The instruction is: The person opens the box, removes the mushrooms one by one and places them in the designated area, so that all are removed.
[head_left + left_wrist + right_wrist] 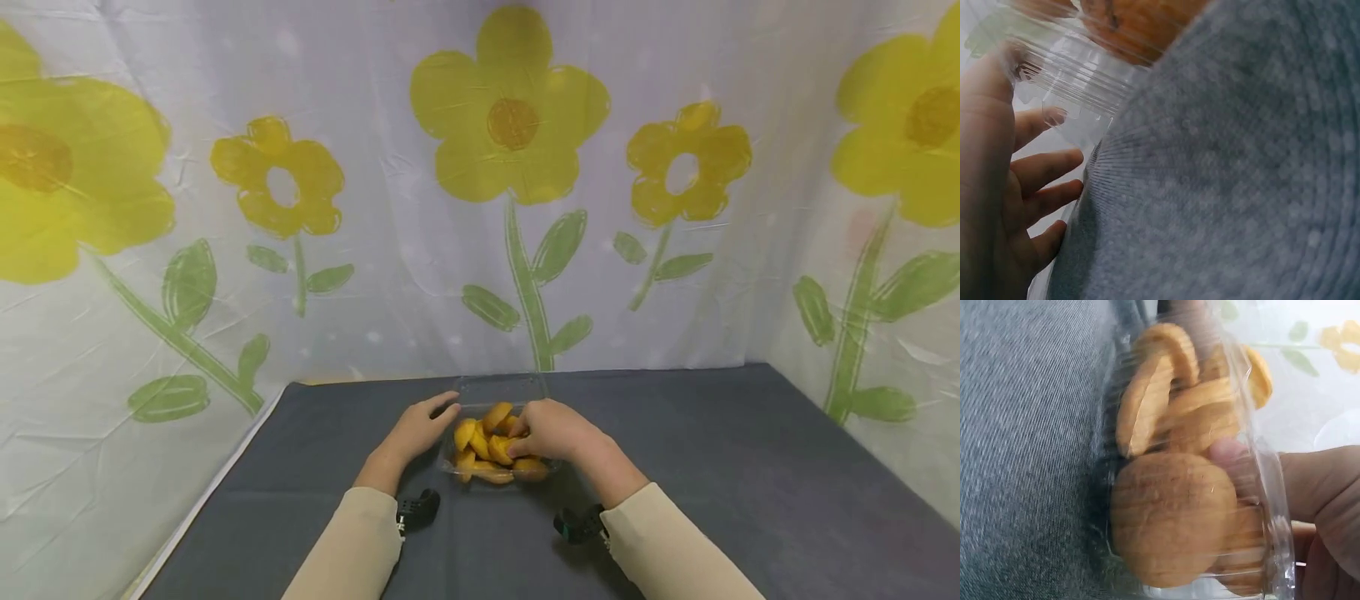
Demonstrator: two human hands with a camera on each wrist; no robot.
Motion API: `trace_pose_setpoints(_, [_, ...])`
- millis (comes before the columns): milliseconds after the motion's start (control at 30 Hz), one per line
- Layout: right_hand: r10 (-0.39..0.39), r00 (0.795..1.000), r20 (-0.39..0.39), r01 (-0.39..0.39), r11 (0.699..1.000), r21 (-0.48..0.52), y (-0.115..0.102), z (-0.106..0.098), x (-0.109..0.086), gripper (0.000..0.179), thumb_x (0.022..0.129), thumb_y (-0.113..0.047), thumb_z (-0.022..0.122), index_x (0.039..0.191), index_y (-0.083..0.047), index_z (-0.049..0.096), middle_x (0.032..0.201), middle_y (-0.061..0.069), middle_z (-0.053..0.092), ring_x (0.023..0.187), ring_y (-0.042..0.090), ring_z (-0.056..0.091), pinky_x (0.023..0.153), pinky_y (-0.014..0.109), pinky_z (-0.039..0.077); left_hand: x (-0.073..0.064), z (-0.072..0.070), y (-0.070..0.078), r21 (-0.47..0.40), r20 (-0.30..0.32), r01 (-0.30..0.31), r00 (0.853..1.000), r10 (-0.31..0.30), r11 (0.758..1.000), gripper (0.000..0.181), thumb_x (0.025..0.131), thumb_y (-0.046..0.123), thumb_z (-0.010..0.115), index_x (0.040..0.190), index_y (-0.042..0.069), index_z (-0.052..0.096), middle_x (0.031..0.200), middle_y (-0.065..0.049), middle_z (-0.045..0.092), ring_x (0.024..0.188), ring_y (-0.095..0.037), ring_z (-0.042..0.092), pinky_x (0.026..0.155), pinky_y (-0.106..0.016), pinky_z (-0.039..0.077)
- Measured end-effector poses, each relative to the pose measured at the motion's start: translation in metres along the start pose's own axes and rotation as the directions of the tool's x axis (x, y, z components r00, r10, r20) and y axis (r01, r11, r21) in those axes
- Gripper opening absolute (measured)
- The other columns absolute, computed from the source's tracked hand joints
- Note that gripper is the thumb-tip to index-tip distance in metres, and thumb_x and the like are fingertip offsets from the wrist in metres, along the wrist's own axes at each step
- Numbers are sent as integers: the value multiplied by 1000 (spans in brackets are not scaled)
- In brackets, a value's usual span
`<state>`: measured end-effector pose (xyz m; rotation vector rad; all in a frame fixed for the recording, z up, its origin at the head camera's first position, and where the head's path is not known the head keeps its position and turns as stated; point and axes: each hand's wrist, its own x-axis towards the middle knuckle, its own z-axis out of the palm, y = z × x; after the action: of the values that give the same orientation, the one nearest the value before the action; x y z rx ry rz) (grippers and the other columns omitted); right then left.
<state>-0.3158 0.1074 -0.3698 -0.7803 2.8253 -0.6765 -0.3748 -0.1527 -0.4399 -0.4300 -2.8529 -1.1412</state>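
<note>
A clear plastic clamshell box (477, 477) filled with several golden-brown round cookies (480, 443) stands in the middle of the table, its clear lid (501, 388) lifted at the back. My left hand (411, 433) is at the box's left side, fingers loosely spread; in the left wrist view the thumb side lies close to the clear wall. Reaching in from the right, my right hand (561, 432) pinches a cookie (501, 450) among the others. Through the box wall in the right wrist view, the thumb (1229, 452) touches a cookie; the other fingertips are mostly hidden.
Dark grey cloth (315, 500) covers the table. A white curtain (390, 250) printed with yellow flowers hangs behind it and along the sides. Each wrist carries a small black camera, the left one (420, 508) and the right one (579, 525).
</note>
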Motion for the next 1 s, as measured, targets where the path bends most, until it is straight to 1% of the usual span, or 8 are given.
trace_pose_setpoints(133, [-7,1000,-3,7,1000,12,-3,0,1,14,90,-24,82,97,-12,84,96,2,78,76,12,69,70,36,60,-2,-2,0,11,-17,7,1000,-7,1000,51,108,42,53,154,22,51,155,-11,48,141,-40,44,110,-65,38])
trace_pose_setpoints(300, [-34,999,-17,33,999,-39,-7,-1,2,13,91,-23,81,96,-12,84,95,2,78,78,13,69,72,36,60,-3,-6,0,11,-22,4,1000,-3,1000,51,108,41,54,155,22,51,156,-8,48,142,-39,43,111,-64,37])
trace_pose_setpoints(400, [-72,997,-25,70,993,-94,-7,-3,1,15,95,-21,77,82,-13,80,74,-3,70,62,10,59,58,30,52,-4,-6,0,2,-14,-8,1000,8,1000,52,107,42,54,154,20,51,152,-10,52,139,-38,47,109,-63,40])
trace_pose_setpoints(533, [-98,994,-46,89,982,-167,-9,-7,-3,16,99,-18,71,86,-12,80,77,-3,65,64,12,57,57,29,46,-4,-4,0,-18,-6,-18,1000,18,1000,53,107,43,56,154,19,51,148,-11,56,135,-38,52,107,-62,43])
trace_pose_setpoints(667, [-112,992,-66,101,984,-149,-12,-12,-7,17,101,-11,65,93,-9,80,77,1,64,64,13,55,58,30,45,-4,-4,0,-26,-2,-14,1000,14,1000,54,106,44,57,154,20,52,148,-11,56,135,-38,52,106,-63,43])
trace_pose_setpoints(767, [-142,987,-77,131,983,-125,-14,-16,-9,29,102,-7,62,74,-12,68,60,-2,43,52,11,37,52,28,33,-5,-4,2,-21,3,-10,1000,10,1000,55,105,47,56,153,20,52,148,-10,56,135,-38,52,106,-63,43])
trace_pose_setpoints(833, [-151,984,-92,139,982,-126,-15,-17,-11,35,103,-8,61,69,-13,61,59,-5,37,51,9,35,52,27,31,-5,-5,3,-16,3,-7,1000,8,1000,56,105,48,56,153,20,52,148,-10,56,135,-37,52,106,-62,43])
trace_pose_setpoints(1000, [-127,986,-110,114,987,-117,-17,-21,-14,34,106,-15,59,72,-16,62,60,-6,47,53,9,43,55,29,38,-7,-4,4,-12,2,-1,1000,1,1000,54,106,46,56,153,20,52,147,-11,57,134,-37,53,107,-62,43])
